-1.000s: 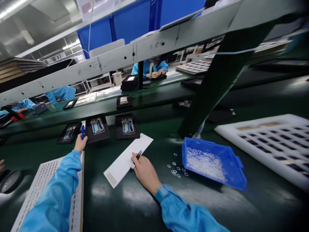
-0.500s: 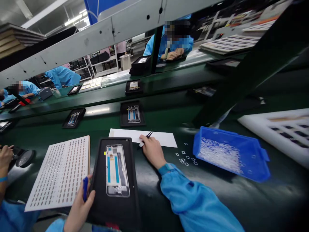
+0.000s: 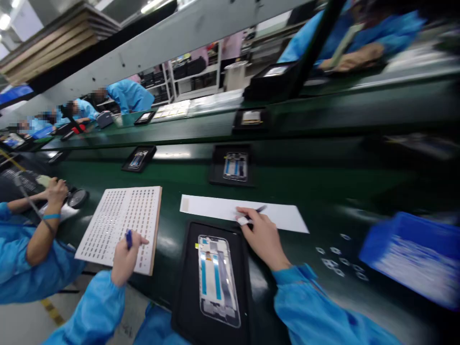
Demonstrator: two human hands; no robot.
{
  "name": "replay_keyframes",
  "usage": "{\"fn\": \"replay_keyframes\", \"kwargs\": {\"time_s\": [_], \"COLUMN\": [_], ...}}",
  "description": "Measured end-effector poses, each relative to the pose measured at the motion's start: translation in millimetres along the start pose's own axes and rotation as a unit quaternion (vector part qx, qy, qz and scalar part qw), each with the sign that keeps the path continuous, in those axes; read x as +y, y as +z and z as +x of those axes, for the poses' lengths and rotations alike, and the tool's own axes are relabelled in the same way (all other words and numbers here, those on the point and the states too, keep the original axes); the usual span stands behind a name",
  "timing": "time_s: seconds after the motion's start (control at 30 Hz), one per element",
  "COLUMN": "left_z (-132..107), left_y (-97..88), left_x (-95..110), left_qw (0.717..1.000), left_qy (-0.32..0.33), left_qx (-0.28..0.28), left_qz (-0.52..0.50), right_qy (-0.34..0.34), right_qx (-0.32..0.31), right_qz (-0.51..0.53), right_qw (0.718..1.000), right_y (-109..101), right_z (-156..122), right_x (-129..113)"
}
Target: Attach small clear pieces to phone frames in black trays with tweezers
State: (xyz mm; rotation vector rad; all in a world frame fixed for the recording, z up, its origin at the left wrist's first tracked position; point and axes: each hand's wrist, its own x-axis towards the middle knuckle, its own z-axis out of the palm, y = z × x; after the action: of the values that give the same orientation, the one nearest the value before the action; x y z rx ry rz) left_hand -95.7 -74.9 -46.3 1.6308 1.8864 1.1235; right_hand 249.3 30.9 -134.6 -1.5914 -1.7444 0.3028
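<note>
A black tray [image 3: 187, 292] holding a phone frame [image 3: 218, 280] lies in front of me at the bench's near edge. My left hand [image 3: 125, 256] is closed on a blue pen [image 3: 128, 238] and rests over the white perforated sheet [image 3: 118, 220] to the tray's left. My right hand [image 3: 262, 235] is closed on black tweezers [image 3: 259, 209], whose tips lie on a long white paper strip [image 3: 283, 218] just beyond the tray.
A blue bin [image 3: 417, 256] of small clear parts stands at right, with several loose small parts [image 3: 338, 261] beside it. More black trays [image 3: 232, 165] ride the green belt. A co-worker's hand [image 3: 55, 189] works at left; other people sit across the line.
The view swung left. My left hand let go of the tray and moved onto the perforated sheet. My right hand stays on the paper strip with the tweezers.
</note>
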Motion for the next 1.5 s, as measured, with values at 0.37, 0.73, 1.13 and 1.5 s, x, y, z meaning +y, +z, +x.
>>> {"fn": "replay_keyframes", "kwargs": {"time_s": [0.37, 0.73, 1.13, 1.5], "left_z": [147.3, 167.3, 164.1, 50.9], "left_y": [5.4, 54.6, 56.6, 75.7], "left_x": [-48.5, -54.4, -44.9, 63.3], "left_qw": [0.992, 1.000, 0.995, 0.958], "left_qy": [-0.040, 0.007, -0.007, 0.126], "left_qx": [0.105, 0.019, 0.077, -0.050], "left_qz": [-0.062, 0.019, -0.062, -0.254], "right_qy": [0.083, 0.070, 0.070, 0.142], "right_qx": [-0.060, -0.126, -0.074, -0.066], "right_qz": [0.108, 0.170, 0.142, 0.492], "right_qw": [0.989, 0.975, 0.985, 0.857], "right_y": [-9.0, -12.4, -12.9, -33.3], "right_z": [-43.4, -37.4, -41.2, -36.6], "right_x": [-34.3, -20.5, -33.9, -126.3]}}
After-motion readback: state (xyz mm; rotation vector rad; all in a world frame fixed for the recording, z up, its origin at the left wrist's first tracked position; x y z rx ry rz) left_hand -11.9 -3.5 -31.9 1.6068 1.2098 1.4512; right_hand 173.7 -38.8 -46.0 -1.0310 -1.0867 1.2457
